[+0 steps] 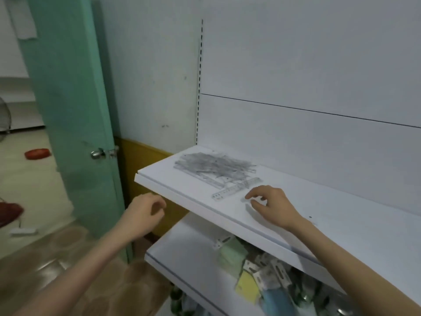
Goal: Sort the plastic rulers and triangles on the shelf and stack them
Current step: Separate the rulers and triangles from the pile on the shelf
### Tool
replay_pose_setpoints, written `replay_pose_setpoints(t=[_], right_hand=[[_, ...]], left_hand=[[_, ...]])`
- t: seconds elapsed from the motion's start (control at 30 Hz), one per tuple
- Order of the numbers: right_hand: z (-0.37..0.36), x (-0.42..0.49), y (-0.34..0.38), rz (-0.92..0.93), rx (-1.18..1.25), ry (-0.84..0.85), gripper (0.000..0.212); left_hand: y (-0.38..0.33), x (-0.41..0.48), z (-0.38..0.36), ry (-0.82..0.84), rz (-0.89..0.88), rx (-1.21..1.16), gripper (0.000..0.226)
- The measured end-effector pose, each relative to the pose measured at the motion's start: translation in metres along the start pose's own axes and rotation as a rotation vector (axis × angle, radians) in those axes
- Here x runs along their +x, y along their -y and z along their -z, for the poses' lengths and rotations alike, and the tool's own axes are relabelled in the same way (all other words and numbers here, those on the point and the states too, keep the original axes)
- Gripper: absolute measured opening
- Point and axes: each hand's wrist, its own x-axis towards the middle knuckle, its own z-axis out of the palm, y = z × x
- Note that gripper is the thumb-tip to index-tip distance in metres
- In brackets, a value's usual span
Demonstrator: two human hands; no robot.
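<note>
A loose pile of clear plastic rulers and triangles (214, 167) lies at the left back of the white shelf (341, 224). One clear ruler (235, 188) lies apart at the pile's front edge, slanting up to the right. My right hand (268, 204) hovers over the shelf just right of that ruler, fingers bent down with their tips at the shelf surface; it holds nothing. In front of the shelf's left edge, my left hand (145, 210) hangs in the air, loosely curled and empty.
A lower shelf (182, 258) holds green, yellow and blue packets and metal brackets (268, 270). A green door (75, 110) with a knob stands open on the left, close to the shelf's corner. Red objects lie on the floor beyond.
</note>
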Motion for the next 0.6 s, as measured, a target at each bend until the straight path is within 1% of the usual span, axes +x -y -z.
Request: replay_pose_setpoints(t=[0.13,0.27,0.37,0.5,0.6], right_hand=[[-0.029,0.041,0.031,-0.058,0.004,-0.019,0.020],[-0.043,0.060,0.037,-0.132,-0.020,-0.033,0.020],[-0.042,0.066,0.034,-0.198,-0.048,-0.065,0.021],[-0.036,0.081,0.021,-0.262,-0.127,-0.039,0.029],[-0.036,0.102,0.009,-0.280,-0.161,-0.050,0.033]], left_hand=[[0.066,0.019,0.027,-0.014,0.052,0.003,0.014],[0.100,0.043,0.030,0.005,0.021,-0.024,0.011],[0.106,0.066,0.023,-0.009,-0.009,-0.085,0.011],[0.098,0.096,0.011,-0.081,-0.076,-0.149,0.009],[0.087,0.123,0.002,-0.068,-0.148,-0.168,0.011]])
